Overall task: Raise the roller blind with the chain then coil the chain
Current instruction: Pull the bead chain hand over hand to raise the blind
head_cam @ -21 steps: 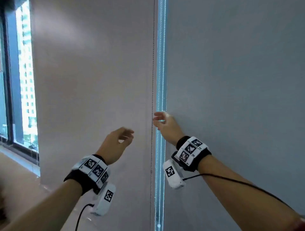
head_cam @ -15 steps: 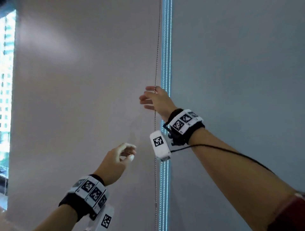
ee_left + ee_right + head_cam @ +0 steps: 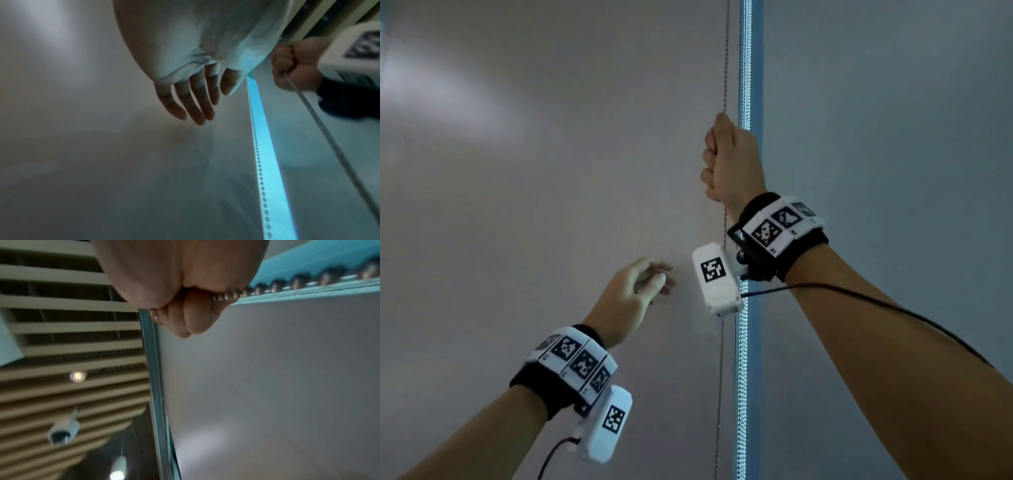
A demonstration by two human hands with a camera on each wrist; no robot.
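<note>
A thin metal bead chain [image 3: 726, 61] hangs in front of the grey roller blind [image 3: 551, 171], just left of the bright gap between two blinds. My right hand [image 3: 726, 161] is a fist wrapped round this chain, high up; the beads [image 3: 236, 294] run out of the fist [image 3: 185, 316] in the right wrist view. Below the fist the chain [image 3: 329, 138] runs on downward. My left hand [image 3: 640, 291] hovers lower and to the left, clear of the chain, its fingers [image 3: 191, 100] straight and loosely spread, holding nothing.
A second grey blind [image 3: 887, 171] hangs to the right of the lit gap [image 3: 745, 377], where other bead chains show. Overhead are a slatted ceiling [image 3: 72, 331], round lights and a white camera-like fixture [image 3: 63, 428].
My right hand rose along the chain and closed from spread fingers into a fist round it. The left hand stayed low and open. The head view tilted upward and rightward.
</note>
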